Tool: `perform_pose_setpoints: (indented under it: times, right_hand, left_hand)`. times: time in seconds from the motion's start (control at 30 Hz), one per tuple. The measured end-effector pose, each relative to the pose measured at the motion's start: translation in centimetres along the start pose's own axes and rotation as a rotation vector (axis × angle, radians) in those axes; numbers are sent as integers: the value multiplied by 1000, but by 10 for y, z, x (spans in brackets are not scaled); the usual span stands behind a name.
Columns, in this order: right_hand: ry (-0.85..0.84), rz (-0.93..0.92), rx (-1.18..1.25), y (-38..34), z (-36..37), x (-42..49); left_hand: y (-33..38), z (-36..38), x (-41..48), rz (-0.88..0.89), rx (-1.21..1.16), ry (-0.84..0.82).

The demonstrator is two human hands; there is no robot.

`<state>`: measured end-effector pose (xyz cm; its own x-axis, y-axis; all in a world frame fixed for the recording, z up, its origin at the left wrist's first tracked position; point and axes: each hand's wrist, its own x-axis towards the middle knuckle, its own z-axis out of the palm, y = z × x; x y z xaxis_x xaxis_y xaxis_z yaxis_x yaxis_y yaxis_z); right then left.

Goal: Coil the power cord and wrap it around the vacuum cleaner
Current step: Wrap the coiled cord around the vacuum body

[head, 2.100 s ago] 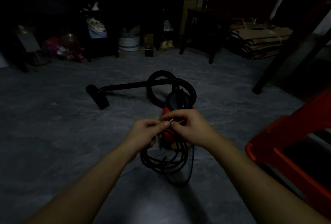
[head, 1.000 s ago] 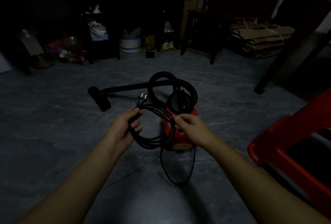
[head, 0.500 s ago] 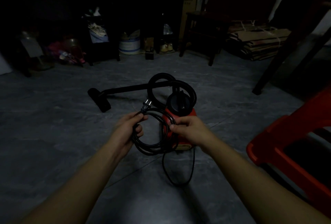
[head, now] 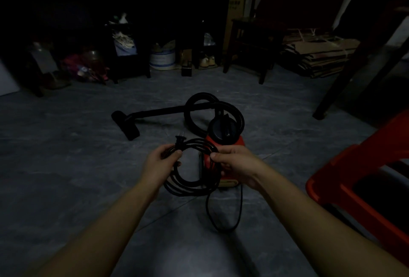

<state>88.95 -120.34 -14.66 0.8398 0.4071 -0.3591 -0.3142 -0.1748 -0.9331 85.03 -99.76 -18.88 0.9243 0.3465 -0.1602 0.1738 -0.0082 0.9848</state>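
A small red vacuum cleaner (head: 230, 141) with a black lid stands on the grey floor, partly hidden behind my right hand. Its black hose (head: 200, 99) loops behind it and the wand ends in a floor nozzle (head: 126, 125) to the left. The black power cord (head: 190, 186) is gathered into a coil of several loops in front of the vacuum. My left hand (head: 160, 163) grips the coil's left side, with the plug (head: 178, 140) sticking up above the fingers. My right hand (head: 234, 162) pinches the coil's right side. A slack loop of cord (head: 223, 221) hangs down to the floor.
A red plastic stool (head: 363, 177) stands close on the right. Dark furniture legs (head: 263, 77), a stack of flattened cardboard (head: 318, 59), a white bucket (head: 162, 58) and clutter line the far wall. A dark slanted post (head: 332, 97) stands at the right.
My hands moved apart from a shared pinch, opening the cord into a round coil held on both sides. The coil then came slightly nearer and lower, with the plug still above my left hand.
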Motion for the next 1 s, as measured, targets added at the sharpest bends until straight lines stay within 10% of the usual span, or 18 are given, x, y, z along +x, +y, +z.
perform_pose_setpoints:
  times: [0.23,0.37,0.77,1.0]
  right_hand:
    - [241,-29,51,3,-5,4]
    - [313,-19,128,3,-4,8]
    - [280,101,494,2,6,6]
    - [335,-158,-394,17,-9,7]
  left_hand:
    - [4,8,-11,450,505,69]
    - [6,31,-32,513,641,-271]
    - [4,37,-25,575,627,-248]
    - [13,10,-12,173,112,-256]
